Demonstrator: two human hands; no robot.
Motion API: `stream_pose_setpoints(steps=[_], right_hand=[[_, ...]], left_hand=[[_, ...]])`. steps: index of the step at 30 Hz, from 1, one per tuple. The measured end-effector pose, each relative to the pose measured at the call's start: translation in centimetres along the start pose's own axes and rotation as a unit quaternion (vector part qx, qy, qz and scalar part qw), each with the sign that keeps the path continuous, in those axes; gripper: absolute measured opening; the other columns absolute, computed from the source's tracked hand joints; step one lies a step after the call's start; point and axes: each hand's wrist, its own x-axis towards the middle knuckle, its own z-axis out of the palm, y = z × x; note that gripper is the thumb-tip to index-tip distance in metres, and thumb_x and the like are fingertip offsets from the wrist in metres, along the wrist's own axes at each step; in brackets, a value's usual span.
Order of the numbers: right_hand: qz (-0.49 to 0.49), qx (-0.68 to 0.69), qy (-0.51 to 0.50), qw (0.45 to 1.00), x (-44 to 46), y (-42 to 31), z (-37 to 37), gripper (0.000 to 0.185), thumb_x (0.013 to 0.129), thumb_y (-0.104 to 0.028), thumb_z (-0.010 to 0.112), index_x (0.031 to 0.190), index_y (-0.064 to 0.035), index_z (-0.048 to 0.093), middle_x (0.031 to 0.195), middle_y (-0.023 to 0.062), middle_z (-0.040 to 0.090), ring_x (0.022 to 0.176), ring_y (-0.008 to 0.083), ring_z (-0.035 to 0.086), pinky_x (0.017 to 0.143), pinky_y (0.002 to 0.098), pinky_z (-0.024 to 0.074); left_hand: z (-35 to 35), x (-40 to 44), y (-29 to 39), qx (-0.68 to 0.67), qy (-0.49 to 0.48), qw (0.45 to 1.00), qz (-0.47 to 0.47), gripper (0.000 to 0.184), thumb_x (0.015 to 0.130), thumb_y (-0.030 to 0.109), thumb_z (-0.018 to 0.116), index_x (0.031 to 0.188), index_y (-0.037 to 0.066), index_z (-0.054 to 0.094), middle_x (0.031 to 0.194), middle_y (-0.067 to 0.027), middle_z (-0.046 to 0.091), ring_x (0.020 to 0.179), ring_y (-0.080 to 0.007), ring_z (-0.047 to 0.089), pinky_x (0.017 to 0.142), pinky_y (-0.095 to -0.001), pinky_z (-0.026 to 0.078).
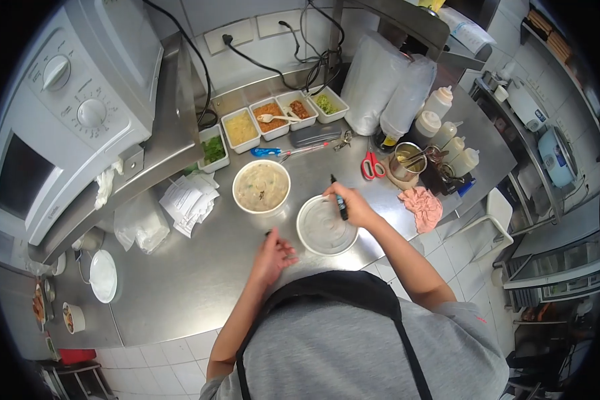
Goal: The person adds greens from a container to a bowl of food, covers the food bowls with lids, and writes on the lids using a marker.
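My right hand [355, 207] is closed round a black marker [341, 203], held upright over the right rim of a round white container with a translucent lid [323, 230]. To the left of that container, my left hand [272, 260] hovers low over the steel counter. Its fingers are partly curled, and a small black piece [268, 233] shows at the fingertips; what it is I cannot make out. Just beyond the left hand stands an uncovered white bowl [261, 188] of pale, thick soup or porridge with small bits in it.
White tubs of toppings [241, 130] line the back wall. Red scissors [372, 167], a metal pot [407, 163], squeeze bottles [440, 100] and a pink cloth [421, 208] sit on the right. Paper slips [190, 200] and a microwave [73, 113] are on the left.
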Motion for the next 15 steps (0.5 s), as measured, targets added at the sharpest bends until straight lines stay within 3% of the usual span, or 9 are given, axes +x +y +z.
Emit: stream_pose_setpoints(steps=[2, 3, 6, 7, 8, 10, 11, 14, 15], right_hand=[[-0.032, 0.010, -0.043, 0.999, 0.3, -2.0, 1.8, 0.016, 0.086, -0.006, 0.056, 0.102, -0.0075, 0.054, 0.083, 0.0091, 0.061, 0.074, 0.0252, 0.060, 0.068, 0.0318, 0.0461], [-0.015, 0.004, -0.061, 0.998, 0.5, -2.8, 2.2, 0.017, 0.085, -0.006, 0.058, 0.102, -0.0071, 0.054, 0.086, 0.0085, 0.062, 0.076, 0.0251, 0.062, 0.069, 0.0312, 0.0469], [-0.125, -0.008, 0.109, 0.986, 1.5, -3.2, 3.5, 0.018, 0.087, -0.008, 0.059, 0.104, -0.0061, 0.055, 0.087, 0.0085, 0.063, 0.078, 0.0241, 0.062, 0.071, 0.0329, 0.0476], [-0.108, 0.078, 0.184, 0.974, 1.5, -4.9, 3.8, 0.021, 0.089, -0.018, 0.059, 0.105, -0.0052, 0.058, 0.079, 0.0089, 0.066, 0.073, 0.0217, 0.065, 0.064, 0.0312, 0.0481], [-0.057, 0.194, 0.126, 0.971, 1.4, -5.9, 3.2, 0.023, 0.090, -0.019, 0.058, 0.107, -0.0050, 0.058, 0.078, 0.0072, 0.066, 0.070, 0.0181, 0.062, 0.063, 0.0296, 0.0468], [0.051, 0.413, 0.008, 0.909, 1.0, -7.4, 1.9, 0.026, 0.092, -0.021, 0.056, 0.112, -0.0048, 0.058, 0.076, 0.0039, 0.064, 0.065, 0.0108, 0.057, 0.060, 0.0263, 0.0442], [0.084, 0.405, 0.016, 0.910, 0.7, -8.1, 2.3, 0.024, 0.090, -0.023, 0.058, 0.104, -0.0039, 0.063, 0.068, 0.0011, 0.061, 0.059, 0.0072, 0.053, 0.056, 0.0216, 0.0399], [0.084, 0.281, -0.021, 0.956, 0.4, -6.9, 3.9, 0.019, 0.088, -0.021, 0.061, 0.091, -0.0040, 0.068, 0.064, -0.0007, 0.058, 0.057, 0.0064, 0.050, 0.055, 0.0214, 0.0388], [0.107, 0.236, -0.019, 0.966, 0.1, -6.6, 4.0, 0.018, 0.085, -0.017, 0.062, 0.073, -0.0043, 0.066, 0.061, -0.0023, 0.054, 0.057, 0.0065, 0.048, 0.054, 0.0225, 0.0374]], left_hand=[[1.6, -0.8, -0.2, 0.078, -0.011, 0.997, -0.002, 0.035, 0.090, 0.045, 0.054, 0.087, 0.010, 0.049, 0.072, -0.0011, 0.056, 0.064, -0.0103, 0.057, 0.059, -0.0300, 0.052], [0.7, 0.0, -0.7, 0.148, 0.015, 0.988, 0.039, 0.035, 0.090, 0.041, 0.057, 0.088, 0.008, 0.047, 0.067, -0.0017, 0.055, 0.056, -0.0096, 0.055, 0.051, -0.0273, 0.050], [-0.5, 0.3, -0.1, 0.190, 0.030, 0.976, 0.104, 0.032, 0.089, 0.035, 0.061, 0.088, 0.007, 0.044, 0.064, -0.0014, 0.053, 0.051, -0.0096, 0.054, 0.048, -0.0253, 0.049], [-0.4, 0.2, 0.1, 0.186, 0.036, 0.976, 0.107, 0.032, 0.088, 0.032, 0.062, 0.088, 0.007, 0.043, 0.064, -0.0018, 0.053, 0.052, -0.0098, 0.054, 0.048, -0.0253, 0.050], [-0.1, 0.0, 0.1, 0.182, 0.041, 0.976, 0.108, 0.031, 0.088, 0.030, 0.063, 0.088, 0.006, 0.042, 0.065, -0.0023, 0.053, 0.052, -0.0100, 0.055, 0.048, -0.0252, 0.051], [0.5, 0.0, -0.1, 0.170, 0.040, 0.978, 0.110, 0.031, 0.087, 0.027, 0.064, 0.088, 0.006, 0.041, 0.067, -0.0030, 0.053, 0.054, -0.0103, 0.056, 0.051, -0.0257, 0.053], [0.9, 0.1, -0.3, 0.162, 0.034, 0.980, 0.111, 0.031, 0.087, 0.026, 0.064, 0.088, 0.006, 0.041, 0.068, -0.0032, 0.054, 0.055, -0.0105, 0.057, 0.053, -0.0263, 0.054], [1.1, 0.4, -0.6, 0.151, 0.004, 0.984, 0.099, 0.027, 0.088, 0.022, 0.063, 0.090, 0.007, 0.040, 0.075, -0.0033, 0.053, 0.062, -0.0110, 0.058, 0.058, -0.0287, 0.057], [1.1, 0.5, -0.6, 0.150, -0.006, 0.984, 0.094, 0.026, 0.089, 0.021, 0.062, 0.090, 0.007, 0.040, 0.078, -0.0032, 0.053, 0.064, -0.0112, 0.059, 0.060, -0.0297, 0.057]])
